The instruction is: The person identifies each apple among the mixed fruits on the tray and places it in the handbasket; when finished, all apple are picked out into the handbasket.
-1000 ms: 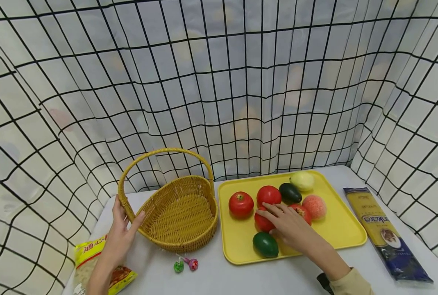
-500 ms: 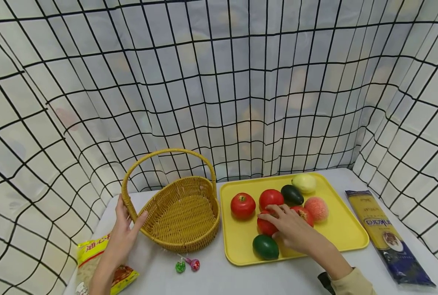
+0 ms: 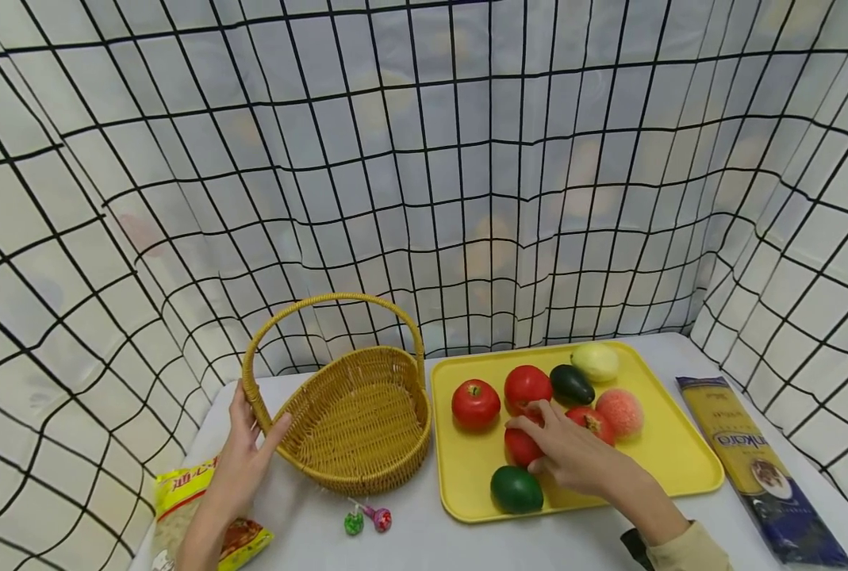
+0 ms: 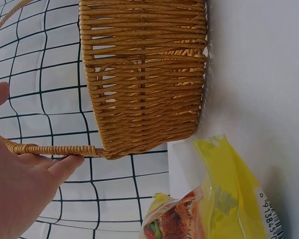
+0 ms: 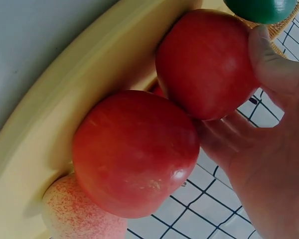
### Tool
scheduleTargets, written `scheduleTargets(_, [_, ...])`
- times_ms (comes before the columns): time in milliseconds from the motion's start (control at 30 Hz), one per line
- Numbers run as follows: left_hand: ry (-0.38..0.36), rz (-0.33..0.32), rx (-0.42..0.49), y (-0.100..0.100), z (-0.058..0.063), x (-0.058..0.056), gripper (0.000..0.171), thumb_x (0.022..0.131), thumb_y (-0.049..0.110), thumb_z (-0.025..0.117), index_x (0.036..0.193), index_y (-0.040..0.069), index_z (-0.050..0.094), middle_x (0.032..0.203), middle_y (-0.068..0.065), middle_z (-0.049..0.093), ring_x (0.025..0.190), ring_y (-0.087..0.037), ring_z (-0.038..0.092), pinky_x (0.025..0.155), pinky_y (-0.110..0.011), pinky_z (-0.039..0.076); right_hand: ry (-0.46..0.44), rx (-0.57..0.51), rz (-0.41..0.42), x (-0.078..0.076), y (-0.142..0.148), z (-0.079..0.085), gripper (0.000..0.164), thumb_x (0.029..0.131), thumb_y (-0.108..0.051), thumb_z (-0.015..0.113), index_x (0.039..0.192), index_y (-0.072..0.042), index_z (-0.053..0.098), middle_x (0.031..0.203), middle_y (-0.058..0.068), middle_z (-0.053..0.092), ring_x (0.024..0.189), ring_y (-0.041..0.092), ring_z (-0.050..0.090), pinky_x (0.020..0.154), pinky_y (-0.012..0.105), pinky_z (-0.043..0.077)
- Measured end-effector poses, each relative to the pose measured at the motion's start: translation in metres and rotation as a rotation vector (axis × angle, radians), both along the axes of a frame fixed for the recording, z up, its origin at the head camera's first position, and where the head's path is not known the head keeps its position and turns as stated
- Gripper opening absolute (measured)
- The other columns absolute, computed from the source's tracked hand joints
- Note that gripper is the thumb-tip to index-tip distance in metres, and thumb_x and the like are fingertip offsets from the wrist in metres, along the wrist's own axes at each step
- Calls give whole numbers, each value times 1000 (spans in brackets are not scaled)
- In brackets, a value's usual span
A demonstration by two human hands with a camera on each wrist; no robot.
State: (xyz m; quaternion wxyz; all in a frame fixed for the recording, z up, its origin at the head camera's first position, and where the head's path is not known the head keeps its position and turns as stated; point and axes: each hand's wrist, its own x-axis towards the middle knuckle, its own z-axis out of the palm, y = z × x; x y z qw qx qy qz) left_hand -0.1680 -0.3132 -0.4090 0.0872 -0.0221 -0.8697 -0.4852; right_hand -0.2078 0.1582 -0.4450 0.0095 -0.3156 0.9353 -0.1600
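Glossy, round red fruit (image 3: 520,450), toward nine o'clock on the yellow rectangular tray (image 3: 655,468), looks light, firm and slightly slippery, best held round its widest part; the right hand (image 3: 573,454) clamps it, the left hand (image 3: 243,460), thumb spread, touches a tan wicker handle (image 3: 252,386).

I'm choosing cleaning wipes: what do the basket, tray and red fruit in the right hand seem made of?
Basket: wicker or plastic imitation, satin finish; woven strands show.
Tray: probably plastic; smooth, satin yellow, rounded rim.
Red fruit in the right hand: perhaps plastic, possibly real; smooth skin, soft sheen.
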Motion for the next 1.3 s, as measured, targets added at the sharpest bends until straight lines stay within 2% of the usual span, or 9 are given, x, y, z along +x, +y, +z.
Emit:
scheduleTargets(167, [12,-7,-9,1,0,-1,97,107,33,54,160,27,-28,171,-21,-18,157,-52,2,123,-68,17,10,17,13,0,1,5,59,91,-27,77,145,-22,53,146,12,51,133,32,51,104,56,55])
scheduleTargets(367, [-4,-2,-21,1,1,-1,98,107,33,54,160,26,-28,171,-21,-18,157,-52,3,123,-68,18,90,53,39,5,-7,14,57,89,-26,79,141,-20,56,143,15,53,131,35,52,102,57,56])
scheduleTargets(600, [-25,10,-21,-1,-2,2,99,107,35,54,160,25,-29,170,-20,-19,157,-51,3,123,-67,18,202,11,52,5,-21,19,59,89,-28,80,142,-21,56,143,14,54,127,29,56,94,47,62])
scheduleTargets(767, [-18,-4,-25,0,-2,1,98,107,35,53,160,24,-28,170,-20,-18,157,-52,3,123,-67,18,267,-8,60,2,-31,24,59,91,-29,78,145,-23,54,145,16,53,128,30,57,103,47,57])
scheduleTargets(933, [-2,-2,-16,-1,-1,0,97,108,35,52,160,26,-28,171,-20,-17,158,-50,2,123,-68,17,267,-38,84,-4,-51,41,64,94,-29,74,152,-26,48,153,14,46,137,31,51,104,47,57])
scheduleTargets(1067, [-2,-6,-15,-2,0,0,97,108,36,52,160,26,-29,170,-19,-18,159,-48,0,124,-66,16,268,-71,144,-9,-73,56,63,96,-29,71,154,-27,45,157,13,42,142,31,46,104,45,58])
scheduleTargets(1300, [-7,-9,-13,-1,-1,0,98,108,32,53,159,23,-30,170,-21,-19,158,-50,0,123,-68,17,230,-16,242,-16,-123,73,61,99,-30,67,155,-29,42,159,9,40,143,27,45,108,40,55])
